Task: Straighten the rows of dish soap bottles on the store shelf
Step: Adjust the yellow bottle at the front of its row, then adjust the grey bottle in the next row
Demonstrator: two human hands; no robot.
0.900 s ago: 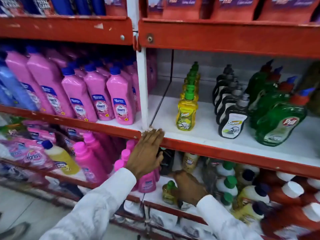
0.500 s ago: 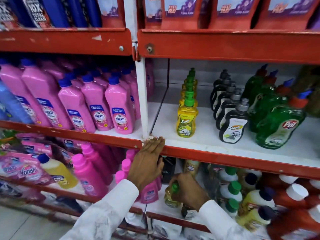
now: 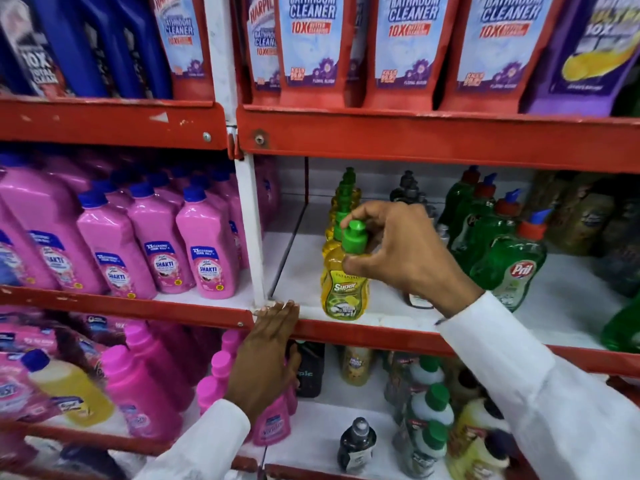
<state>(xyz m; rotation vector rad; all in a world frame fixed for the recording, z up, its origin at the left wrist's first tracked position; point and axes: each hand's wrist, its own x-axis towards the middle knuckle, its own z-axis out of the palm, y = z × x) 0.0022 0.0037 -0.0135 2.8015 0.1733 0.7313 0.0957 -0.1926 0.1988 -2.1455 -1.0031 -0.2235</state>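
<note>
A yellow dish soap bottle point(image 3: 343, 289) with a green cap stands at the front of the middle shelf point(image 3: 381, 336), close to its red edge. My right hand point(image 3: 398, 258) grips it around the cap and neck. Behind it a row of matching yellow bottles point(image 3: 346, 194) runs to the back. To the right stand a row of black bottles point(image 3: 408, 188), partly hidden by my hand, and leaning green Pril bottles point(image 3: 509, 268). My left hand point(image 3: 266, 362) lies flat against the red shelf edge, holding nothing.
Pink Shakti bottles point(image 3: 207, 258) fill the left bay past a white upright point(image 3: 251, 230). Bathroom cleaner pouches point(image 3: 311, 39) line the top shelf. The lower shelf holds mixed green-capped bottles point(image 3: 429, 407), a small black bottle point(image 3: 356, 445) and pink bottles point(image 3: 145, 393).
My right hand rose from the lower shelf with a yellow bottle and now holds it at the front of the yellow row. The left hand stayed on the shelf edge. The view tilted upward.
</note>
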